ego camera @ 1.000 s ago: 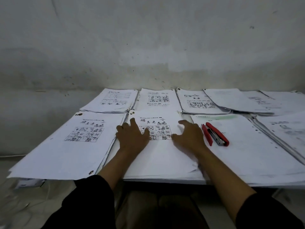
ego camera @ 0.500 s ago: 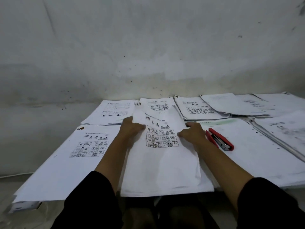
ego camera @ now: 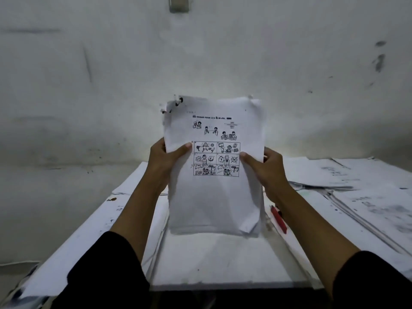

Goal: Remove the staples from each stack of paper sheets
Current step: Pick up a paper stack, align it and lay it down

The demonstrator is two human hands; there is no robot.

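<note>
Person: wearing black fabric sleeves, both ending short of the wrists; bare forearms showing beyond the cuffs; hands wearing no gloves.

There's a printed heading line across the top of the held paper stack, above the cartoon panels, but it's too small and blurred to read; nothing else legible.

A white paper stack stands upright, raised off the table. Its front sheet shows cartoon panels. The top-left corner looks torn and dark-marked.
</note>
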